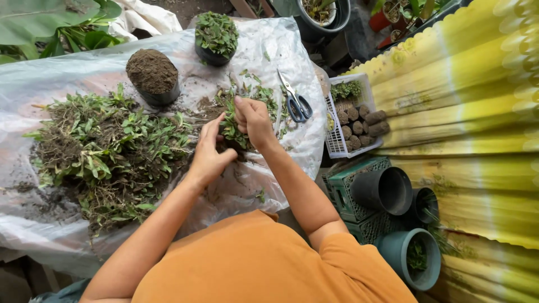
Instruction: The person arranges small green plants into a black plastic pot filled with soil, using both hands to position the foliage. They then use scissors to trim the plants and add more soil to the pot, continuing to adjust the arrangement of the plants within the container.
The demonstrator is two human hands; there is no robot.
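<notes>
I see a small leafy plant clump (231, 128) held up over the middle of the clear plastic sheet (67, 76), caught between both hands. My right hand (254, 119) is curled closed around the top of the clump, fingers folded over the leaves. My left hand (210, 152) sits just below and beside it, fingers drawn together and pinching at the lower, rooty end; I cannot tell how much of it they actually clamp. Left of the hands lies a big heap of uprooted plants (109, 154) with loose soil. Beyond it stands a black pot of soil (152, 76), and farther back a potted plant (216, 38). Scissors (295, 100) lie just right of the hands, near a white basket (337, 143) of brown plugs.
</notes>
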